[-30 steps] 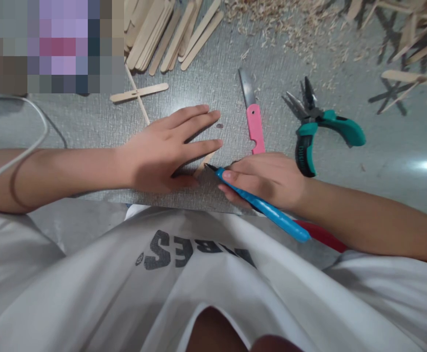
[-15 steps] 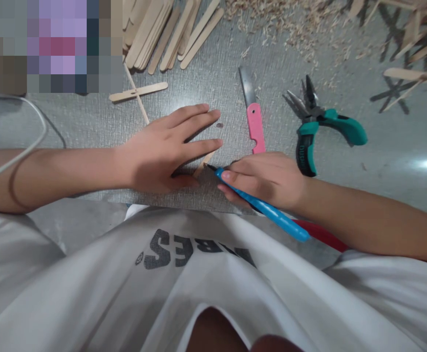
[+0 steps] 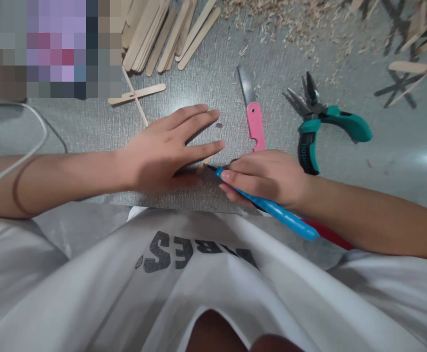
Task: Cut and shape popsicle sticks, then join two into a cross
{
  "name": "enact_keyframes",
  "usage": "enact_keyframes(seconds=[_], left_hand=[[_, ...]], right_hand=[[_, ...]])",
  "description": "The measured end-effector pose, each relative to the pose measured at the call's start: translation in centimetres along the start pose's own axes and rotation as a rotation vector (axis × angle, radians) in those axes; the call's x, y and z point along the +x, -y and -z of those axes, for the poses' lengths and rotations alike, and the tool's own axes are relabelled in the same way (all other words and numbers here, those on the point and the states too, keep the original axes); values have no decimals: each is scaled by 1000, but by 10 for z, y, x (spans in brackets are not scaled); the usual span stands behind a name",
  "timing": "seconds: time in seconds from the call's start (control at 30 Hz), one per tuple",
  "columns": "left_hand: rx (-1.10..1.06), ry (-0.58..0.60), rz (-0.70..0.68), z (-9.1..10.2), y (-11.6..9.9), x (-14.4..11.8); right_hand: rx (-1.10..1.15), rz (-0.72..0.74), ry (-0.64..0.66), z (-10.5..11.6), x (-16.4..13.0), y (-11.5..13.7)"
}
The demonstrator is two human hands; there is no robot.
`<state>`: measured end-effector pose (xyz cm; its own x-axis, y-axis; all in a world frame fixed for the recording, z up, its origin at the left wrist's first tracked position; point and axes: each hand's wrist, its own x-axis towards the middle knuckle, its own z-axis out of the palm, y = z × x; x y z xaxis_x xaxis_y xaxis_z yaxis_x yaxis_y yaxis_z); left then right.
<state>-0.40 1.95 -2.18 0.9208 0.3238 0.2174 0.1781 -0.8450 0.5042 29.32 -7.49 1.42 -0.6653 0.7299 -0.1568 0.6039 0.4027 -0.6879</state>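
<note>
Fingers, left hand: spread flat and pressed down on a wooden stick, of which only a short end shows past the fingertips; nothing gripped.
Fingers, right hand: curled tight around a blue craft knife, index finger laid along its barrel.
Knife tip: dark point at the exposed end of the stick, touching or just beside it; which of the two cannot be told.
Stick position: on the grey textured table, near its front edge, between the two hands, mostly hidden under the left palm.
Head view, right of the hands: pink-handled blade lies flat just beyond the right hand's knuckles, metal end pointing away; teal pliers lie near it, jaws apart, one handle close to the right wrist.
Head view, far side: pile of loose sticks at the top edge; a small stick cross lies just beyond the left hand; wood shavings are scattered at upper right.
Head view, left: white cable crosses the left forearm.
Head view, foreground: white shirt with dark lettering fills the lower part.
</note>
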Motion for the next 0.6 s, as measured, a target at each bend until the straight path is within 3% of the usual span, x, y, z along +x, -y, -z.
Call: enact_keyframes(seconds=[0.1,0.37,0.6], left_hand=[[77,-3,-41,-1,3,0],[81,64,-62,8,4,-1],[29,88,-11,13,1,0]], right_hand=[[19,7,-8,-1,2,0],[318,-224,40,-1,6,1],[300,-282,38,-2,8,4]])
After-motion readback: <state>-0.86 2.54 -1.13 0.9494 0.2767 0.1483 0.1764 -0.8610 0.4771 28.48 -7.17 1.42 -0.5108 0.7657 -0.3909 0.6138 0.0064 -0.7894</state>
